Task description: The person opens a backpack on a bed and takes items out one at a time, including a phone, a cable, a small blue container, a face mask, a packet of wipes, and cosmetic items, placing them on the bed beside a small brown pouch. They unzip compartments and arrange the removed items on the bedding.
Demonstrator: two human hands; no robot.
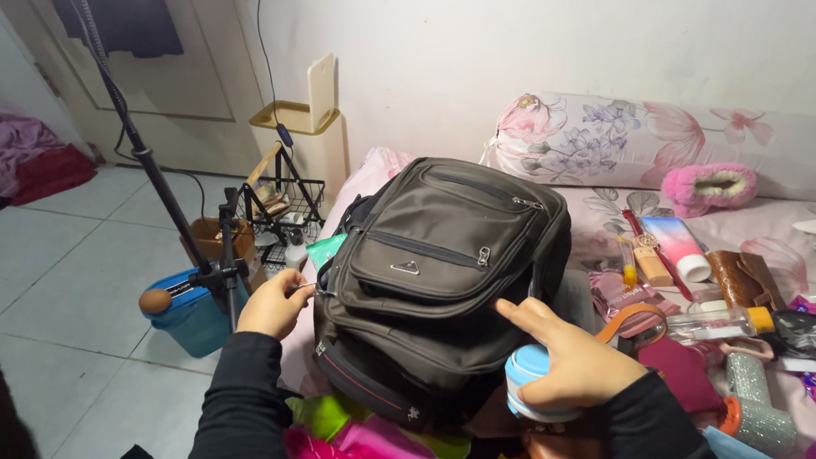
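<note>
A dark olive-grey backpack [444,272] with several zip pockets stands on the bed in front of me. My left hand [276,304] pinches a zipper pull at the backpack's left side. My right hand [569,357] rests against the backpack's right side with the index finger stretched onto the fabric, and a light blue round lid or jar [529,368] sits under its palm; whether the hand grips it is unclear. Both arms wear black sleeves.
Toiletries clutter the floral bed to the right: a pink tube [677,245], a brown pouch [740,278], a clear bottle [714,325], a glittery bottle [757,403], a pink slipper [710,185]. A black stand [152,173], wire rack [284,204] and blue bin [192,314] stand on the left floor.
</note>
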